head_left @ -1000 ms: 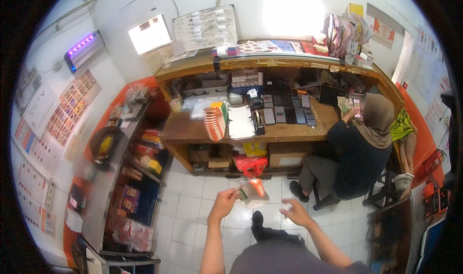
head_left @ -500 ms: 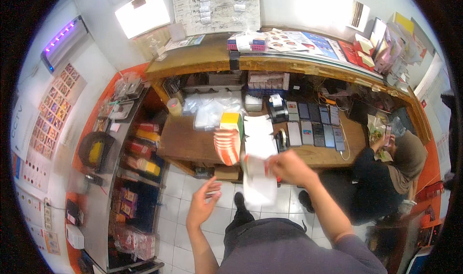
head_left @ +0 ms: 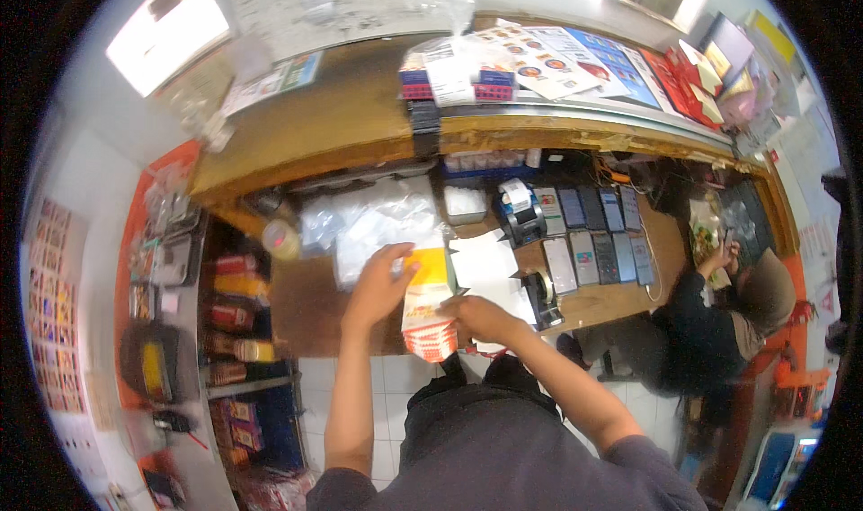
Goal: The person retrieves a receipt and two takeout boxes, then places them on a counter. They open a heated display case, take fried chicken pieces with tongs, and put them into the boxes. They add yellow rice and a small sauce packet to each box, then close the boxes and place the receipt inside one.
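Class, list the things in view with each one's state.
Carton stack: nested together
Left hand: at the stack's yellow end
Right hand: fingers curled at the stack's side
White card: unfolded, flat
Phones: laid in two rows
Plastic bags: heaped
Tape dispenser: roll in place
Papers: spread flat

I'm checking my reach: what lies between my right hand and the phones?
White card, then a tape dispenser, lies between your right hand and the phones, as the head view shows.
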Demonstrator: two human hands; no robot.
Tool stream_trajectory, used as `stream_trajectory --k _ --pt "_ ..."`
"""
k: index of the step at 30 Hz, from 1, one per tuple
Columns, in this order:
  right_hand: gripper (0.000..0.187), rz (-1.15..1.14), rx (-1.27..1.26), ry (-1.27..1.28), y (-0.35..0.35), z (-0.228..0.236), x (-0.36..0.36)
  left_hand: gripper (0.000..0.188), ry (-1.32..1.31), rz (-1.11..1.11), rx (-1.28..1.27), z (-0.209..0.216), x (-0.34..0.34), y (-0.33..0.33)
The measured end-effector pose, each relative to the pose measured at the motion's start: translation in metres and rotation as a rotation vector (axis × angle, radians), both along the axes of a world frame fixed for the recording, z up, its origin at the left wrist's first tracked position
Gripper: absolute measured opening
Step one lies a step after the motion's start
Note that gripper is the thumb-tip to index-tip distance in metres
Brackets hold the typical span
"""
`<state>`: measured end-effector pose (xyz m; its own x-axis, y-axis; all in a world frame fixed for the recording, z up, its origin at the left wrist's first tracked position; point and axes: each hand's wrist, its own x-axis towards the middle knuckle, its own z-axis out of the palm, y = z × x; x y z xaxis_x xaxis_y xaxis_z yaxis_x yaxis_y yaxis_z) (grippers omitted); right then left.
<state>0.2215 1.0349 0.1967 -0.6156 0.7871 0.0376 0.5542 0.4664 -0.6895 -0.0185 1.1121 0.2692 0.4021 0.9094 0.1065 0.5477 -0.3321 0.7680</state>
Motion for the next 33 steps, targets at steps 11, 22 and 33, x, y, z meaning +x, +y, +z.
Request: stream_trajectory --k 11,22,33 --pt "0.056 -0.232 -0.309 0.051 -0.03 -0.045 0.026 0.048 0.456 -0.238 0.309 -0.127 0.073 0.02" --pt "0.026 -0.12 0.044 -0.538 -0.096 -0.157 0.084 0.052 0.399 -0.236 0.291 -0.123 0.074 0.02" --pt "0.012 -0.668 0.214 -0.131 -0.054 -0.035 0.095 0.053 0.016 -0.213 0.122 -0.124 0.066 0.039"
